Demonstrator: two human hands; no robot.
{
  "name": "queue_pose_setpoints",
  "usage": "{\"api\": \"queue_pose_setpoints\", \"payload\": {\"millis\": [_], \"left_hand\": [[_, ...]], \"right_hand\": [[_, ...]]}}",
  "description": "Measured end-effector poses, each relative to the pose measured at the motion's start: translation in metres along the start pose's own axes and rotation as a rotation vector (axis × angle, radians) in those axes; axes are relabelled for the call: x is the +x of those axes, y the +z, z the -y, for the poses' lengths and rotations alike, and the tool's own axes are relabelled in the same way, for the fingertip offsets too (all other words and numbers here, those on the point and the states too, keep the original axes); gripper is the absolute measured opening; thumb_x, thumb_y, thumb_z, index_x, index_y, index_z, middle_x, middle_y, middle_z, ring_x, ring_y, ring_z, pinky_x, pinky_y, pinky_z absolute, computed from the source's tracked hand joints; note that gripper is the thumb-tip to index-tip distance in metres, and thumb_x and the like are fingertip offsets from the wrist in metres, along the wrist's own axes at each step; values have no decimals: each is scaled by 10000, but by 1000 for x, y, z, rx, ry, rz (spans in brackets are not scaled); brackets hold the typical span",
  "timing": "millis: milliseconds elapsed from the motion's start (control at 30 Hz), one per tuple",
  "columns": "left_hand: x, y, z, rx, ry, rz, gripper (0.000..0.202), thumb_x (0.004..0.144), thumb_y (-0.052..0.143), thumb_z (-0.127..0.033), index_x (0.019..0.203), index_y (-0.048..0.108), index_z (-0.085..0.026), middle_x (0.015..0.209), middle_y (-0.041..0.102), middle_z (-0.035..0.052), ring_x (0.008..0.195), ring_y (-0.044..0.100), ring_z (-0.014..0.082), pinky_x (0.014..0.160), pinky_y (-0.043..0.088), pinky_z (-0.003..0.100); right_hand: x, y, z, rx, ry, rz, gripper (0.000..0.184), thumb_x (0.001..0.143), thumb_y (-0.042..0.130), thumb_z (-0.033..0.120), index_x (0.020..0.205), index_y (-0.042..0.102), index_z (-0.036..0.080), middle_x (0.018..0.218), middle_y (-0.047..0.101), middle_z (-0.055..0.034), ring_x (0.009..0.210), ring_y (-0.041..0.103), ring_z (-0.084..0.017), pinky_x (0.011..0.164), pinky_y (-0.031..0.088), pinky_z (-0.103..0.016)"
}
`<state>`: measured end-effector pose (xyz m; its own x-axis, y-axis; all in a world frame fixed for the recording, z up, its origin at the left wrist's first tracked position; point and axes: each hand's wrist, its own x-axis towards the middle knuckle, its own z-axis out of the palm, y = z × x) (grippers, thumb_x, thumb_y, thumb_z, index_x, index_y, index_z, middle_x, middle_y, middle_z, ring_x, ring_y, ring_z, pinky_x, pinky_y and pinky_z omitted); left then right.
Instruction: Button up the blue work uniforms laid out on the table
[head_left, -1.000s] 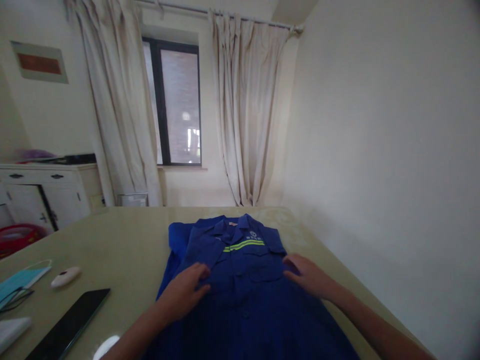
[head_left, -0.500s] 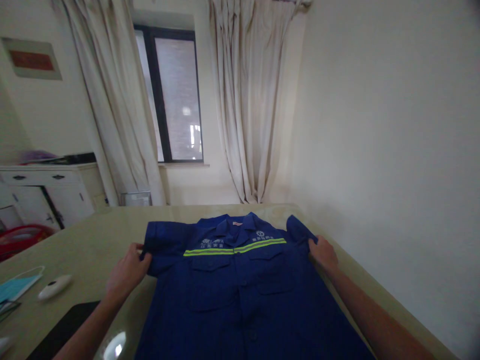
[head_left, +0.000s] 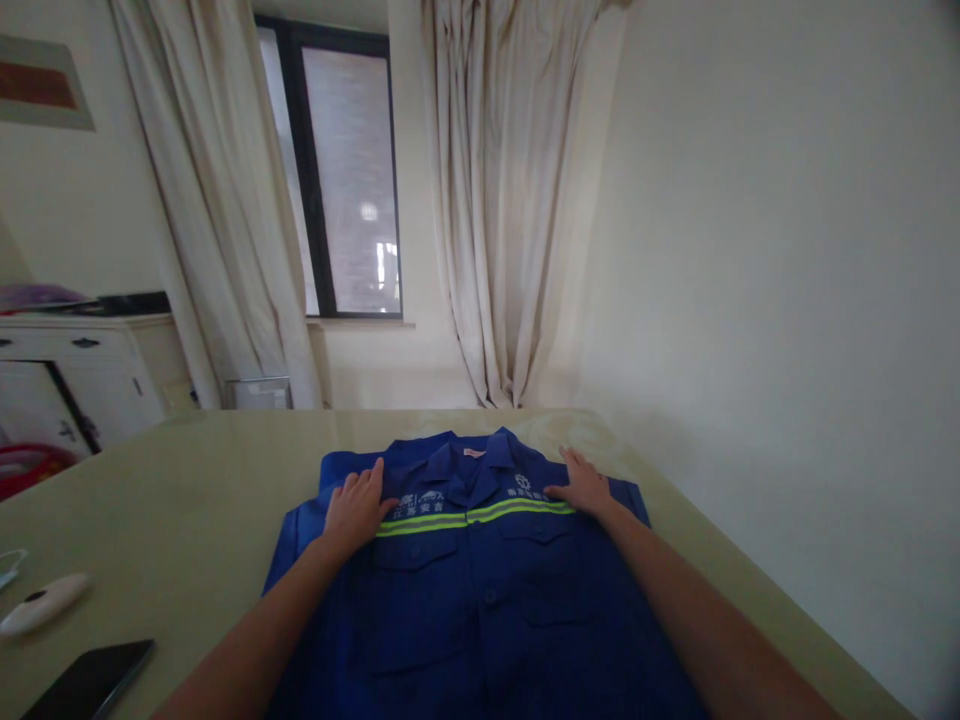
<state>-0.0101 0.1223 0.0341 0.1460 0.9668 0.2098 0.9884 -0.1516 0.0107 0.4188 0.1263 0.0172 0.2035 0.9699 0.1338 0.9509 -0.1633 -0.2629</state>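
Observation:
A dark blue short-sleeved work shirt point(head_left: 480, 600) lies front up on the table, collar toward the window. Its chest carries a yellow-green and grey reflective stripe and white printing above the pockets. My left hand point(head_left: 358, 505) rests on the shirt's left shoulder area, fingers apart. On the opposite shoulder lies my right hand point(head_left: 583, 483), its fingers also spread and pointing inward and away. Both palms face down on the cloth. The shirt's lower part runs out of view at the bottom edge.
The pale green table point(head_left: 210, 480) meets a white wall point(head_left: 780, 300) on the right. At the left lie a black phone point(head_left: 90, 680), a white oval device point(head_left: 45, 603) and a mask's edge point(head_left: 10, 568). Beyond stand a white cabinet point(head_left: 112, 380), curtains point(head_left: 502, 200) and a window point(head_left: 352, 180).
Both hands have let go of the sleeve ends and moved inward onto the shoulders. The sleeves no longer stick out sideways. The view has shifted slightly to the right.

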Motion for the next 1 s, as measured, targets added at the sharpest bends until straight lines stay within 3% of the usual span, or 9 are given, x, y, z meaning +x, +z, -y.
{"api": "queue_pose_setpoints", "payload": {"millis": [67,133,267,433,567,667,733,900,1000], "left_hand": [[6,-4,1,4,26,33,496,913,624,-315,1381,539,-175,1296,656,159,1239,561,339,973,459,429],[9,-10,2,-6,74,34,345,889,653,-243,1230,621,-207,1210,674,108,1191,590,285,967,455,372],[1,-35,-3,-7,131,-8,169,934,573,-197,1092,620,-238,1162,630,63,1084,639,231,872,481,327],[-2,-90,-7,15,9,-176,148,995,486,-323,1060,598,-252,1113,602,59,840,684,241,671,495,329],[25,-112,-5,-125,-142,-372,214,987,467,-256,1173,571,-228,1124,621,95,953,689,282,781,540,378],[40,-99,-11,-327,-164,-403,501,949,544,-248,1422,418,-145,1336,540,191,1186,630,310,942,536,412],[32,-79,-21,-420,-77,-353,625,944,561,-274,1502,326,-120,1446,460,223,1279,580,316,1009,518,430],[-55,-23,-56,-458,323,9,396,1004,469,-379,1349,576,-217,1380,594,115,1248,607,266,1092,476,415],[-113,-1,-65,-444,470,96,547,984,487,-565,1464,511,-304,1518,533,78,1370,515,296,1174,394,474]], "right_hand": [[7,0,-4,20,-29,36,875,728,832,455,1485,482,190,1398,614,-175,1246,579,-368,948,449,-440],[10,-2,-7,44,-87,63,606,754,813,390,1298,645,182,1136,736,-116,1056,663,-283,841,460,-342],[9,-11,-10,96,-199,44,48,814,691,218,835,717,183,790,722,-27,767,645,-172,693,409,-256],[22,-54,-2,175,-209,-148,98,873,596,245,832,661,184,738,704,-26,703,642,-172,658,424,-254],[46,-85,23,252,-167,-270,255,991,420,262,1097,634,173,877,760,-75,733,708,-179,693,500,-270],[48,-85,47,280,-187,-277,338,1001,415,236,1294,563,157,1106,759,-142,908,742,-202,811,545,-313],[35,-74,64,281,-254,-236,392,980,480,232,1360,536,158,1239,721,-156,1032,725,-214,911,539,-337],[-37,-25,95,238,-501,-42,410,932,618,316,1322,629,192,1364,665,-116,1252,620,-243,1099,443,-365],[-80,0,102,138,-608,51,421,942,617,350,1340,640,215,1429,618,-115,1316,561,-281,1143,393,-434]]}}
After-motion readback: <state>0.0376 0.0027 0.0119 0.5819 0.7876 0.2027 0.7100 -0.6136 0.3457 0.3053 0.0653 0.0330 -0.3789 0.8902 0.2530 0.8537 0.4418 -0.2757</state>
